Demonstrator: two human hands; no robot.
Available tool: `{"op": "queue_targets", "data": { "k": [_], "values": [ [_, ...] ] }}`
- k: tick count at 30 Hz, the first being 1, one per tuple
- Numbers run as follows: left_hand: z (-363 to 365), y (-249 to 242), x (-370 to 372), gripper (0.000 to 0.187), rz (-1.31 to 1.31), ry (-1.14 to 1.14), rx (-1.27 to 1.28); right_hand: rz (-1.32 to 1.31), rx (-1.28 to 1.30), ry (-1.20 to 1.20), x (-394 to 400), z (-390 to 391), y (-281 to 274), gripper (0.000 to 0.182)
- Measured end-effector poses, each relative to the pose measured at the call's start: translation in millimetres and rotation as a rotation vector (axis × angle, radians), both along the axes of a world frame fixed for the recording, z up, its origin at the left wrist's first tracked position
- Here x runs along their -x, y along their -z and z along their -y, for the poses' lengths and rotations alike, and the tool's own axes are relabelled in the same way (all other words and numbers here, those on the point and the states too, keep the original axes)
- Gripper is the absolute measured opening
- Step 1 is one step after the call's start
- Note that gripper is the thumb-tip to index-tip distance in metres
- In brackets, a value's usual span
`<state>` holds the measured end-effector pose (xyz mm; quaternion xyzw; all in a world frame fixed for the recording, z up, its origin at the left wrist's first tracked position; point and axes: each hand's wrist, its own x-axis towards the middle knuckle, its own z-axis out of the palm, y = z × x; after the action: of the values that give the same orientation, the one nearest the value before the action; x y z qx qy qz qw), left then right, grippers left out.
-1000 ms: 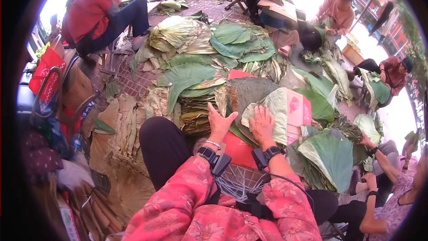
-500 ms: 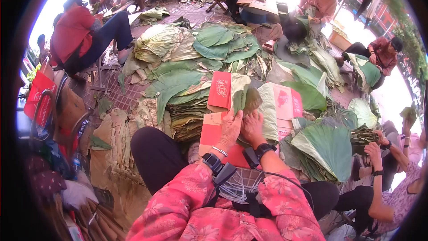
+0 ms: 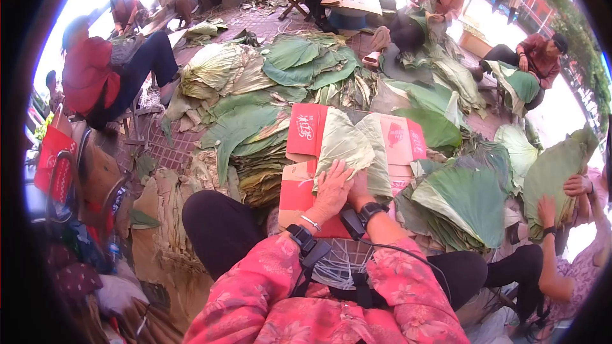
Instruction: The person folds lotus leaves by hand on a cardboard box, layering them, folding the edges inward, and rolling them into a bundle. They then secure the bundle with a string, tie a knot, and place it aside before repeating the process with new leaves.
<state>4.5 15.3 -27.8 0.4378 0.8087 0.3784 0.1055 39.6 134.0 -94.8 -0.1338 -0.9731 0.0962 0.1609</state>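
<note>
A pale green folded lotus leaf (image 3: 344, 143) lies over a flattened red cardboard carton (image 3: 306, 129) across my lap. My left hand (image 3: 333, 190) rests flat on the leaf's lower edge, fingers stretched out and pointing away from me. Close beside it is my right hand (image 3: 360, 186), its fingers hidden at the leaf's fold. To the right of the upper leaf, another pale leaf layer (image 3: 376, 146) covers part of the carton.
Layered lotus leaves (image 3: 258, 175) are piled to the left of the carton, and a fanned green stack (image 3: 462, 200) sits to its right. More leaves (image 3: 309, 60) cover the paving ahead. At right, a co-worker's hands hold up a large leaf (image 3: 554, 175). Other people sit around.
The upper leaf has been folded down and now lies flat across the carton's middle. My left hand has flattened onto it. The co-worker at right has raised a large leaf.
</note>
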Motion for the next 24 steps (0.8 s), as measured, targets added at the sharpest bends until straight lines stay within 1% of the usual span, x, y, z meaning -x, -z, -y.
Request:
{"op": "queue_targets", "data": {
  "k": [1,4,5,6,8,10,13,16,19,21,24],
  "values": [
    [3,3,0,0.039,-0.035,0.019,-0.041,-0.116,0.058,-0.011,4,0,4,0.052],
    [0,1,-4,0.040,-0.018,-0.004,-0.016,-0.033,0.135,-0.007,0,-2,11,0.051],
    [-3,-1,-5,0.040,-0.004,-0.007,-0.013,-0.050,0.128,0.016,3,-4,21,0.049],
    [-7,-7,-9,0.041,0.012,-0.009,-0.008,-0.067,0.123,0.040,9,-9,50,0.047],
    [-15,-9,-11,0.042,0.086,-0.030,-0.018,-0.096,0.173,0.073,12,-11,59,0.044],
    [-23,-8,-9,0.045,0.203,-0.071,-0.052,-0.123,0.280,0.085,12,-10,45,0.041],
    [-28,-12,-9,0.049,0.351,-0.065,-0.191,-0.169,0.444,0.104,10,-10,25,0.035],
    [-35,3,0,0.052,0.569,-0.040,-0.250,-0.602,0.469,0.059,-3,-12,21,0.024],
    [-34,12,0,0.053,0.411,-0.035,-0.163,-0.457,0.513,0.090,-3,-32,20,0.018],
    [-34,14,-3,0.052,0.323,0.009,-0.143,-0.534,0.669,0.092,-11,-29,17,0.023],
    [-35,18,-6,0.050,0.223,0.050,-0.083,-0.548,0.759,0.170,-16,-31,1,0.027]
  ]
}}
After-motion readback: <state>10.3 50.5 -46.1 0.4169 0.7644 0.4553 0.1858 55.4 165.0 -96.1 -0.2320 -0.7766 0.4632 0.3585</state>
